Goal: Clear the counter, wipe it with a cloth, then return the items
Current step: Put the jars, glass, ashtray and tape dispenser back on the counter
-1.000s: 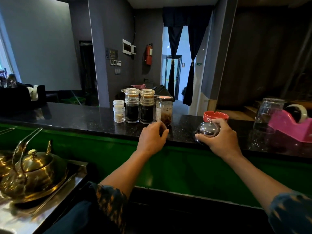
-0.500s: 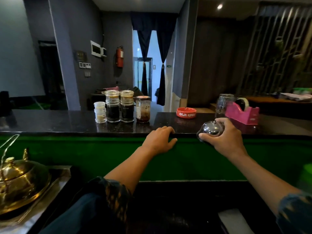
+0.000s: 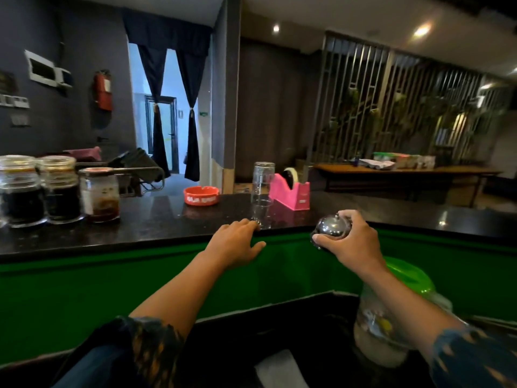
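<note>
My right hand (image 3: pixel 354 242) grips a shiny chrome counter bell (image 3: pixel 330 229) and holds it in front of the counter's front edge, off the black stone counter (image 3: pixel 156 222). My left hand (image 3: pixel 237 243) rests with relaxed fingers on that front edge and holds nothing. On the counter stand two jars of dark liquid (image 3: pixel 39 194), a jar with brown residue (image 3: pixel 100 196), a red ashtray (image 3: pixel 201 196), a clear empty glass (image 3: pixel 262 189) and a pink tape dispenser (image 3: pixel 292 191).
The counter has a green front panel (image 3: pixel 112 287). Below my right arm stands a plastic container with a green lid (image 3: pixel 391 312). A white sheet (image 3: pixel 279 371) lies on the dark lower surface. A long wooden table (image 3: pixel 405 170) stands in the room behind.
The view has swung to the right. My right hand has drawn the bell off the counter top towards me. My left hand has slid along the counter edge.
</note>
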